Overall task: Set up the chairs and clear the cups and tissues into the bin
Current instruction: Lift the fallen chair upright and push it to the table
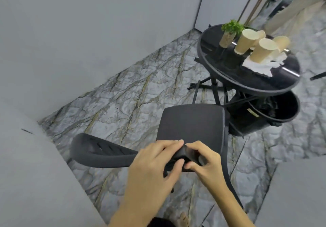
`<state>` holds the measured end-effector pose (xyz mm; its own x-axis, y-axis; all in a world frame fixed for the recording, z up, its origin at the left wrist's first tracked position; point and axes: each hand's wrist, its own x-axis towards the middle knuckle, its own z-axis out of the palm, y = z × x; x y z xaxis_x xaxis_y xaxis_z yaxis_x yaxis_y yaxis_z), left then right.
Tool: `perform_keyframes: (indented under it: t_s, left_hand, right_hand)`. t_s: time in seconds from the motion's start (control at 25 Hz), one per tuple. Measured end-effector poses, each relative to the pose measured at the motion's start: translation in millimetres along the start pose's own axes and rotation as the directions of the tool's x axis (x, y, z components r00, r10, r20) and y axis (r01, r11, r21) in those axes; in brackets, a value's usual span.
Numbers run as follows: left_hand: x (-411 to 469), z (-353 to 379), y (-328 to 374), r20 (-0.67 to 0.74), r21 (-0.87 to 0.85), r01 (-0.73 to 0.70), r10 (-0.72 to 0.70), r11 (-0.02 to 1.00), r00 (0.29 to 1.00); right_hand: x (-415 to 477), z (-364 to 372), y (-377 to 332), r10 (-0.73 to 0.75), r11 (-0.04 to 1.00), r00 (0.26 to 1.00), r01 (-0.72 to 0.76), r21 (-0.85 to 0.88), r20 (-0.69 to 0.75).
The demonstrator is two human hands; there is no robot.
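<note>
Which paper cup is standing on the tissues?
The front cup, the one closest to the chair. Its base rests on the crumpled white tissues, while the other cups behind it stand on the bare black table.

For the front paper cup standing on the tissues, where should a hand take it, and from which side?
Grip the front paper cup around its mid wall, coming from the near table edge. It stands upright, its near side is open, and other cups crowd behind it.
</note>
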<state>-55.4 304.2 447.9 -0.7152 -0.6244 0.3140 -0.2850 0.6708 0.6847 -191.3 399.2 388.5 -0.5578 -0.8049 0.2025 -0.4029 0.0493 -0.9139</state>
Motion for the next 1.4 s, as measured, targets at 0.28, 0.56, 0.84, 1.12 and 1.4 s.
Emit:
perform_keyframes:
  t_s: [0.28, 0.56, 0.84, 1.12, 1.4]
  left_hand:
    - [-23, 59, 90, 0.240, 0.233, -0.188, 0.131, 0.954, 0.962]
    - [-41, 59, 64, 0.356, 0.062, -0.136, 0.105, 0.989, 0.928]
    - [-34, 97, 23, 0.229, -0.122, 0.084, -0.054, 0.989, 0.972]
    - [-23, 155, 13, 0.328, -0.686, 0.496, -0.382, 0.532, 0.864]
    - [37, 171, 37, 0.244, -0.859, 0.422, -0.493, 0.290, 0.835]
  right_hand:
    - [-74, -105, 3, 0.136, 0.987, 0.974, -0.117, 0.112, -0.182]
    - [-126, -219, 41, 0.231, 0.968, 0.921, -0.184, 0.170, -0.313]
    - [-163, -288, 74, 0.333, 0.903, 0.902, -0.222, 0.368, -0.274]
    - [-165, -301, 88, 0.358, 0.859, 0.881, -0.181, 0.479, -0.310]
    - [-147, -307, 92, 0.357, 0.831, 0.845, -0.092, 0.549, -0.399]
